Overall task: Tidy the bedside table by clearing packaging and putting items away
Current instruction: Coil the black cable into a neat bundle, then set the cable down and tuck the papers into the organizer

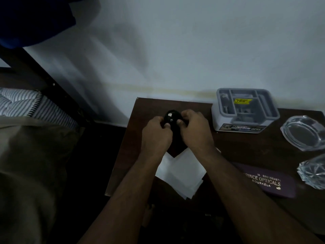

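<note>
- The room is looking very dark, so small parts are hard to see.
- The small black thing is mostly hiding behind the fingers, and I cannot tell what it is. Only its shiny top is showing.
- The left hand is curling closed on the left side of the small black thing.
- The right hand is curling closed on its right side, so both hands are gripping it together.
- The small black thing is sitting between the two hands, above the far left part of the dark table.
- A white paper is lying on the table just under the wrists, nearer than the hands, and the arms are covering parts of it.
- A grey plastic pack is standing at the far side by the wall, to the right of the hands.
- A purple glasses case is lying near the right arm, and the arm is hiding its left end.
- A glass dish is sitting far right, cut off by the edge.
- Another glass piece is sitting nearer than it, also cut off.
</note>
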`<state>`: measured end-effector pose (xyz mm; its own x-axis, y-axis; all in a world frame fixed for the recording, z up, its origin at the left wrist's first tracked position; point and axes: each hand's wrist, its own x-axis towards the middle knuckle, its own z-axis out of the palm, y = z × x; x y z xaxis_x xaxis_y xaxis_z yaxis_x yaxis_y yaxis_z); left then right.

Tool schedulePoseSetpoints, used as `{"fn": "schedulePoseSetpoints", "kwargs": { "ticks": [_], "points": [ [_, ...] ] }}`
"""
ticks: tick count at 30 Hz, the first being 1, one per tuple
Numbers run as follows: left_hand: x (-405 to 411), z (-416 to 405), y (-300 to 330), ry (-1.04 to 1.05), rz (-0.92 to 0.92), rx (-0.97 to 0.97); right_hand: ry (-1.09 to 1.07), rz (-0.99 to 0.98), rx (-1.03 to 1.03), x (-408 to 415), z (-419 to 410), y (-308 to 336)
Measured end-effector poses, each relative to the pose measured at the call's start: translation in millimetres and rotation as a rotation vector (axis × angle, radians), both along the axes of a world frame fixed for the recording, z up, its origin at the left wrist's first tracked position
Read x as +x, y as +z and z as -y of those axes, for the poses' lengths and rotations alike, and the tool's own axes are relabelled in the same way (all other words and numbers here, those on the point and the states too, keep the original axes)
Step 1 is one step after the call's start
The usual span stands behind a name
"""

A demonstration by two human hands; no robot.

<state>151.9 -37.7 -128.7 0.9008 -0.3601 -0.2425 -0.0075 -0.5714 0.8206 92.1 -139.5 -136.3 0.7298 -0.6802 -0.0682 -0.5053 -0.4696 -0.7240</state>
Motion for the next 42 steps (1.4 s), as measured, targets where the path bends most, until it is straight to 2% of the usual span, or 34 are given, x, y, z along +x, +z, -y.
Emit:
{"fn": "schedulePoseSetpoints", "kwargs": {
  "ticks": [5, 14, 21, 28, 36, 42],
  "points": [
    [-2.1, -5.4, 2.9, 0.006, 0.073, 0.062, 0.020, 0.025, -0.047, -4.6, -4.2, 7.3],
    [-52.8, -22.7, 30.1, -0.066, 0.235, 0.022, 0.050, 0.154, -0.202, -61.0, -15.1, 33.3],
    [-107.6, -18.9, 33.5, -0.170, 0.260, 0.017, 0.033, 0.118, -0.251, -131.8, -12.0, 40.4],
    [-131.1, -16.6, 25.1, -0.188, 0.248, 0.012, 0.029, 0.073, -0.260, -166.2, -3.5, 39.8],
    [-116.5, -18.9, 23.1, -0.186, 0.240, 0.126, 0.082, 0.035, -0.241, -154.5, -4.3, 40.1],
    [-102.1, -25.6, 18.3, -0.220, 0.220, 0.210, 0.181, -0.069, -0.215, -131.7, -19.6, 28.9]
  ]
}}
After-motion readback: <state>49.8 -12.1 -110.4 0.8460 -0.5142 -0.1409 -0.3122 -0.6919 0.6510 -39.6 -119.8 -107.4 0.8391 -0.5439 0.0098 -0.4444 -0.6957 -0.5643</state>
